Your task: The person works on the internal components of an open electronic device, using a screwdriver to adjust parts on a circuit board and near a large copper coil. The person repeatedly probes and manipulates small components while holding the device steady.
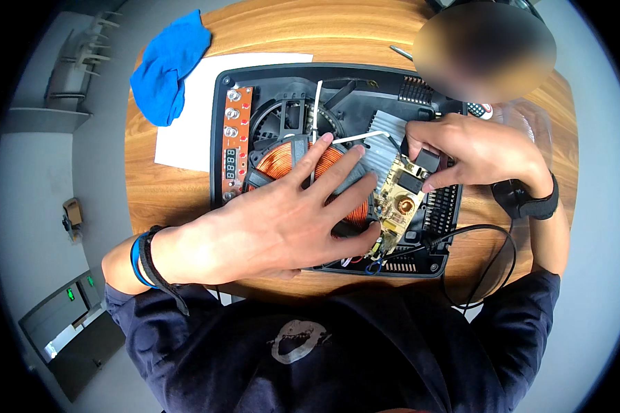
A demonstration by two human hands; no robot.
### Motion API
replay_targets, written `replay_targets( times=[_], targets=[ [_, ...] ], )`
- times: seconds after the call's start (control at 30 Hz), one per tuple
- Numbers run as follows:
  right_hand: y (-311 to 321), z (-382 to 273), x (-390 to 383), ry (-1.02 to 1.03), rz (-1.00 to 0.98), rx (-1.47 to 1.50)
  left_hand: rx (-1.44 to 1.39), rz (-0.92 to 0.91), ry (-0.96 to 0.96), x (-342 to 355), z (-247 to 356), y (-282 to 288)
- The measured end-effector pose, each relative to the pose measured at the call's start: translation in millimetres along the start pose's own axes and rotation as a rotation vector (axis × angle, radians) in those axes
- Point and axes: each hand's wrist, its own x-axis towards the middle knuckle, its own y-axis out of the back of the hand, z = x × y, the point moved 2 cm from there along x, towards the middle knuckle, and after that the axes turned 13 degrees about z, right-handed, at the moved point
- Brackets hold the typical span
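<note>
Woodgrain table (282, 27); left fingers (339, 172) over copper coil (274, 162).

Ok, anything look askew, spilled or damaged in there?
Yes: the circuit board sits askew to the sides of the black casing, right hand at its far end. A white-sleeved lead crosses the fan; can't tell if its end is loose. No spill or damage visible, though the left hand hides part of the coil.

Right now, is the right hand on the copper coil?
No: the right hand grips the upper end of the circuit board, while the left hand spreads over the copper coil.
</note>
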Motion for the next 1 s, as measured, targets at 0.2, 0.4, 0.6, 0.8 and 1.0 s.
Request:
replay_targets(
  times=[0.2, 0.4, 0.6, 0.8, 1.0],
  targets=[
    [10, -2, -3, 0.139, 0.154, 0.051, -0.104, -0.049, 0.058, 1, -6, 15],
    [15, 4, 3, 0.215, 0.221, 0.298, -0.112, 0.033, 0.181, -2, -12, 30],
    [5, 18, 14, 0.141, 0.243, 0.175, -0.065, -0.067, 0.199, -4, -24, 30],
    [6, 17, 16, 0.105, 0.189, 0.195, -0.054, -0.065, 0.21, -7, -27, 14],
    [3, 15, 12, 0.097, 0.23, 0.082, -0.021, -0.073, 0.177, -6, -24, 15]
  ],
)
